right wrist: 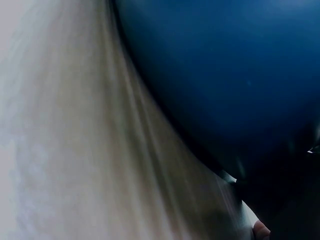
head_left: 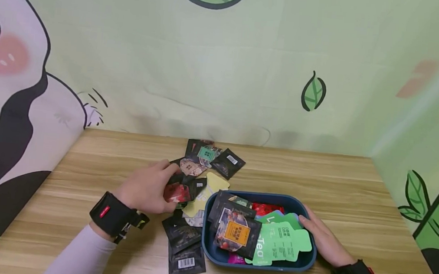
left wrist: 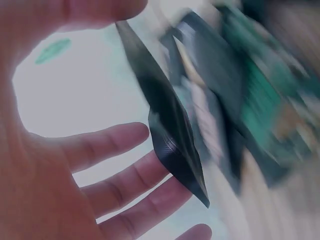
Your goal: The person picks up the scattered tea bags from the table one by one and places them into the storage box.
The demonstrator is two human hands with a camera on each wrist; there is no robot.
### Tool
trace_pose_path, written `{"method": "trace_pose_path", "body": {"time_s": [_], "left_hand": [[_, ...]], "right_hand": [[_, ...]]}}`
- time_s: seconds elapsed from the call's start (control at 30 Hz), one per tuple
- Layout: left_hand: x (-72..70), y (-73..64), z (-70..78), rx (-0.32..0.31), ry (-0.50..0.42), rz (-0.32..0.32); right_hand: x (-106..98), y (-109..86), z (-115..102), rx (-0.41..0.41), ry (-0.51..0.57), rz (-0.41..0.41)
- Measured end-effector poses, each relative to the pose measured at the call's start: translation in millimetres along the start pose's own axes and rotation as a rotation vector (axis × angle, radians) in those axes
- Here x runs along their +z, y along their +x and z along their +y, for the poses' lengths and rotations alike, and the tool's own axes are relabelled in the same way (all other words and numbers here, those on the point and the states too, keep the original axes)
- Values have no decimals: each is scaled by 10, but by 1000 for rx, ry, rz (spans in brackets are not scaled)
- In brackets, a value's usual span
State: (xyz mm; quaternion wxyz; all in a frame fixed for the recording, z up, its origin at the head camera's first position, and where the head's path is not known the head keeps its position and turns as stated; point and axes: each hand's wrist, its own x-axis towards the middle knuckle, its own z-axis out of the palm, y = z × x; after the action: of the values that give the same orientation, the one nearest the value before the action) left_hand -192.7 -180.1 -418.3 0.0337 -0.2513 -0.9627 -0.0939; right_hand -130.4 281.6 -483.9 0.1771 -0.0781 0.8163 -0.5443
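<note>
My left hand [head_left: 146,187] pinches a black sachet with a red picture [head_left: 177,193] between thumb and fingers. The left wrist view shows the black sachet [left wrist: 165,105] edge-on, thumb above and fingertips against its lower side. More black sachets lie around that hand, with a pale yellow packet [head_left: 212,183] beside it. My right hand [head_left: 326,237] holds the right end of a blue bin [head_left: 255,266], its thumb over the rim. Inside the bin lie a black sachet with an orange label [head_left: 237,233], light green packets [head_left: 282,242] and a red packet [head_left: 266,209].
Behind the left hand, several dark sachets overlap, one bearing a green label [head_left: 206,153]. Another black sachet [head_left: 228,164] lies just right of them. Black sachets [head_left: 186,262] lie by the bin's front left corner. A printed backdrop [head_left: 225,68] stands behind the wooden table [head_left: 318,176].
</note>
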Motion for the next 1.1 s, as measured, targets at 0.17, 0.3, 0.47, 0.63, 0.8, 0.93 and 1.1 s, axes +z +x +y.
{"method": "trace_pose_path", "body": {"time_s": [0.17,0.3,0.47,0.63,0.8,0.93,1.1], "left_hand": [[-106,-29,273,155,-22,90],[-151,-60,516,247,-52,163],[-136,-82,825,345,-109,215],[-51,-84,1084,417,-170,211],[55,-90,1246,458,-184,184],[113,-91,1294,475,-166,172],[142,-90,1292,446,-149,130]], "right_hand": [[-2,6,6,-5,2,-3],[-4,3,-1,4,-8,-1],[-6,0,-10,15,-15,1],[-1,1,-9,13,-10,1],[5,4,-5,1,0,-4],[9,3,-2,-6,2,-7],[6,0,-2,-5,9,-8]]}}
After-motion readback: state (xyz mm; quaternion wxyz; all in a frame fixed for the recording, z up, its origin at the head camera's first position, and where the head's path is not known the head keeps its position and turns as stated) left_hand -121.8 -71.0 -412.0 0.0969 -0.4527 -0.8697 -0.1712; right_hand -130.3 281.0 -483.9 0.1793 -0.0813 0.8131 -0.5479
